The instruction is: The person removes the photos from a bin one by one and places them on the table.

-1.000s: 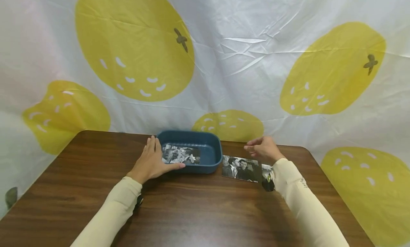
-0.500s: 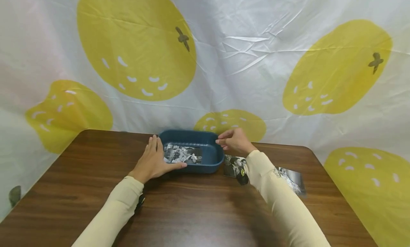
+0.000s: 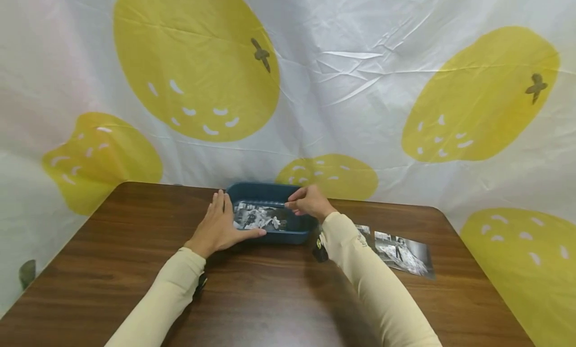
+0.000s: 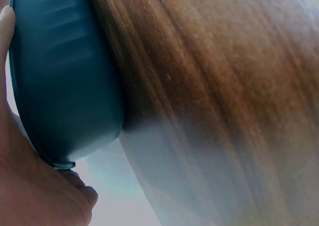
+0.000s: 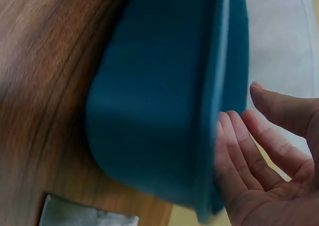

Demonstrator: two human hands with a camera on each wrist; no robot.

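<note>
Here, blue tray [image 3: 288, 237] in the head view: was set upright near the far edge of the wooden table [image 3: 252, 297], in front of a fruit-printed cloth [image 3: 360, 102].
Tray photo [image 3: 256, 217]: was laid flat inside the blue tray, toward its left side; whether others were stacked beneath could not be told.
Left hand [image 3: 218, 227]: was spread about the near left corner, its fingers straightened along the left end and its thumb laid on the near rim; the blue tray was apparently being steadied.
Right hand [image 3: 310, 202]: was held over the right half of the blue tray, its fingertips near the right end of the tray photo.
Inner photo [image 3: 362, 229]: was mostly covered by the right sleeve [image 3: 360, 262].
Outer photo [image 3: 405, 257]: was laid flat just beside it, a narrow gap left between.
Tray wall in the left wrist view: was shown side-on, with the thumb rested at the rim.
Fingers in the right wrist view: were loosely bent beside the rim, the thumb set apart; nothing was seen pinched.
Step in hand: was judged to be the picking-up of the tray photo, no grip yet taken.
Next move: a thin edge would have to be raised and pinched, the blue tray being kept steady meanwhile.
</note>
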